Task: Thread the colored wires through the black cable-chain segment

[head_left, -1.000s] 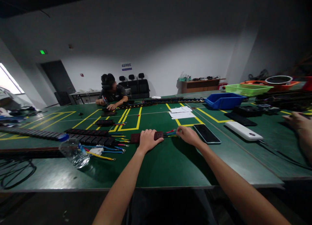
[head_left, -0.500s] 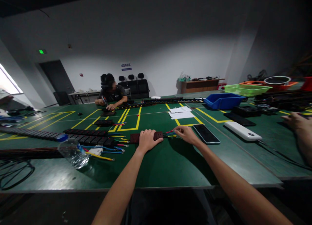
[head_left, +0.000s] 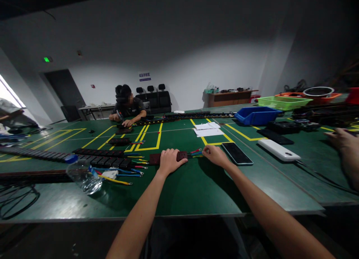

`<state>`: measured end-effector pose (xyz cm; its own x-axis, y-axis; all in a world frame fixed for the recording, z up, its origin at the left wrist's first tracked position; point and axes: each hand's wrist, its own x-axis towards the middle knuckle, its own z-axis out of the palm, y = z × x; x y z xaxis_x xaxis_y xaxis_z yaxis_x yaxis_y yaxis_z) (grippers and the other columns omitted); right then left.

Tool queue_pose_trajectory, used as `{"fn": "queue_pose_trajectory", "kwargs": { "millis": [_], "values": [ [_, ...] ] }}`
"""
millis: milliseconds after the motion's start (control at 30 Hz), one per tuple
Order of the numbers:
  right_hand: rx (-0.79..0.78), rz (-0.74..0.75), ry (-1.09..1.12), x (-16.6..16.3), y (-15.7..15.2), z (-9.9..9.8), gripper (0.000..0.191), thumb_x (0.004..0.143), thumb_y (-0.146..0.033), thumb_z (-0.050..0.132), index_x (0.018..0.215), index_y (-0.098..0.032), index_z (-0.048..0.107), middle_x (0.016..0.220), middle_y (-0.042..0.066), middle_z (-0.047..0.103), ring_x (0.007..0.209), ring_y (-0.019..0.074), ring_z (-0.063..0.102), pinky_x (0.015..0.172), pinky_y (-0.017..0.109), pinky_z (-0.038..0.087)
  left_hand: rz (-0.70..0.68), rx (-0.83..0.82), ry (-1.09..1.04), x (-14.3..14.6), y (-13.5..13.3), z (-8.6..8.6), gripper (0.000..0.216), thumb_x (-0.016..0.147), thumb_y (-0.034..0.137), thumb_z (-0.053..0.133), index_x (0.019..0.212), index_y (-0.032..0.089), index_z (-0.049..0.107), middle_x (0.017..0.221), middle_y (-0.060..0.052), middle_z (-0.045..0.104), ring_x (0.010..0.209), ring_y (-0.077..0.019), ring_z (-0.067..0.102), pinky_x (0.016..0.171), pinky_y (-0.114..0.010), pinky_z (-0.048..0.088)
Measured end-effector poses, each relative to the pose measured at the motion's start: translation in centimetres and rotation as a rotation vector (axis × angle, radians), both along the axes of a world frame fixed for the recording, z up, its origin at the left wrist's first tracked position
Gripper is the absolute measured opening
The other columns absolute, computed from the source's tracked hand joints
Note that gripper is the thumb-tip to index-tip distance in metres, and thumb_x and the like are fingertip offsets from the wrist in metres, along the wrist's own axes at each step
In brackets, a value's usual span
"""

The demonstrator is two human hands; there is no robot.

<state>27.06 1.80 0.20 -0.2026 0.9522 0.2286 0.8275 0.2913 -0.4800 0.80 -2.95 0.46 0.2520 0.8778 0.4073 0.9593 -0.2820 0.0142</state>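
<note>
A reddish-brown block (head_left: pixel 154 159), perhaps a short cable chain, lies flat on the green table. Over its middle, my left hand (head_left: pixel 168 161) is closed round it from above. Red, blue and yellow-green wires (head_left: pixel 193 153) with metal lugs come out of its right end. At the tips of these wires is my right hand (head_left: pixel 214 154), its thumb and fingers pinched together on the end of a wire. The fingers hide that lug, and the wire looks yellow-green. The red and blue lugs show free just above the fingertips.
A phone (head_left: pixel 237 153) and a white power bank (head_left: pixel 278 150) lie to the right. Left are a water bottle (head_left: pixel 84 175) and black cable chains (head_left: pixel 108 160) with loose wires. Papers (head_left: pixel 207 129) and a blue bin (head_left: pixel 257 116) lie beyond. A co-worker (head_left: pixel 128 105) sits opposite; another person's hand (head_left: pixel 344 147) is far right.
My right hand has shifted slightly right and down, off the red and blue wire ends, which now show uncovered. My left hand stays on the block.
</note>
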Motion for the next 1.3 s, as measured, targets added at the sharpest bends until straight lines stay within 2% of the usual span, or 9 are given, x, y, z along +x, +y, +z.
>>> {"fn": "queue_pose_trajectory", "kwargs": {
  "millis": [133, 267, 400, 533, 833, 1000, 1133, 1300],
  "values": [
    [0.036, 0.076, 0.096, 0.0, 0.4, -0.2, 0.019, 0.091, -0.033, 0.058, 0.089, -0.019, 0.07, 0.084, 0.004, 0.073, 0.076, 0.0173, 0.064, 0.065, 0.024, 0.039, 0.0, -0.005, 0.002, 0.0, 0.0, 0.1, 0.068, 0.09, 0.08, 0.041, 0.112, 0.021, 0.067, 0.107, -0.011, 0.069, 0.1, -0.0294, 0.06, 0.086, -0.042, 0.038],
    [-0.008, -0.022, -0.002, 0.1, 0.2, -0.1, 0.02, 0.092, -0.036, 0.058, 0.093, -0.021, 0.072, 0.09, 0.006, 0.074, 0.082, 0.0201, 0.067, 0.066, 0.025, 0.04, -0.012, -0.006, -0.011, 0.0, -0.1, 0.1, 0.069, 0.09, 0.081, 0.04, 0.112, 0.021, 0.067, 0.107, -0.011, 0.069, 0.099, -0.0295, 0.06, 0.086, -0.042, 0.039],
    [-0.069, -0.131, -0.14, 0.2, -0.3, 0.2, 0.032, 0.095, -0.047, 0.054, 0.099, -0.022, 0.074, 0.097, 0.012, 0.074, 0.087, 0.0255, 0.069, 0.065, 0.029, 0.039, -0.013, -0.012, -0.017, -0.1, -0.1, 0.1, 0.07, 0.09, 0.081, 0.039, 0.113, 0.021, 0.067, 0.108, -0.011, 0.069, 0.099, -0.0286, 0.06, 0.086, -0.041, 0.039],
    [-0.106, -0.082, -0.16, 0.2, -0.1, 0.0, 0.037, 0.096, -0.051, 0.052, 0.094, -0.023, 0.076, 0.094, 0.011, 0.074, 0.084, 0.025, 0.069, 0.063, 0.028, 0.039, -0.014, -0.006, -0.016, -0.1, 0.0, 0.1, 0.07, 0.09, 0.081, 0.039, 0.112, 0.021, 0.067, 0.107, -0.011, 0.069, 0.098, -0.0285, 0.06, 0.086, -0.041, 0.039],
    [-0.098, 0.004, -0.068, 0.1, 0.2, 0.1, 0.038, 0.096, -0.046, 0.054, 0.082, -0.019, 0.076, 0.08, 0.008, 0.073, 0.073, 0.0184, 0.064, 0.057, 0.025, 0.031, -0.017, 0.018, -0.012, -0.1, 0.1, -0.1, 0.07, 0.09, 0.081, 0.039, 0.11, 0.02, 0.066, 0.106, -0.011, 0.07, 0.097, -0.0282, 0.06, 0.085, -0.041, 0.039],
    [-0.085, -0.084, -0.111, 0.2, 0.4, -0.3, 0.037, 0.096, -0.048, 0.052, 0.094, -0.02, 0.076, 0.09, 0.009, 0.074, 0.08, 0.0215, 0.066, 0.06, 0.026, 0.032, -0.007, 0.015, 0.005, 0.0, 0.0, 0.1, 0.07, 0.089, 0.081, 0.04, 0.11, 0.02, 0.066, 0.105, -0.011, 0.07, 0.098, -0.0287, 0.06, 0.084, -0.041, 0.038],
    [-0.076, -0.075, -0.079, 0.2, 0.6, -0.7, 0.033, 0.094, -0.046, 0.054, 0.102, -0.021, 0.075, 0.092, 0.009, 0.074, 0.083, 0.022, 0.066, 0.06, 0.026, 0.033, -0.012, 0.002, 0.003, 0.1, -0.1, 0.3, 0.068, 0.09, 0.081, 0.041, 0.108, 0.02, 0.067, 0.104, -0.01, 0.07, 0.097, -0.0285, 0.06, 0.083, -0.041, 0.038],
    [-0.006, 0.024, 0.065, 0.1, 0.8, -0.6, 0.033, 0.093, -0.044, 0.055, 0.086, -0.017, 0.073, 0.081, 0.007, 0.072, 0.073, 0.0182, 0.063, 0.06, 0.025, 0.034, -0.018, -0.004, -0.011, 0.0, -0.2, 0.3, 0.068, 0.09, 0.08, 0.04, 0.108, 0.02, 0.067, 0.104, -0.01, 0.069, 0.096, -0.028, 0.06, 0.084, -0.041, 0.038]
  ]
}}
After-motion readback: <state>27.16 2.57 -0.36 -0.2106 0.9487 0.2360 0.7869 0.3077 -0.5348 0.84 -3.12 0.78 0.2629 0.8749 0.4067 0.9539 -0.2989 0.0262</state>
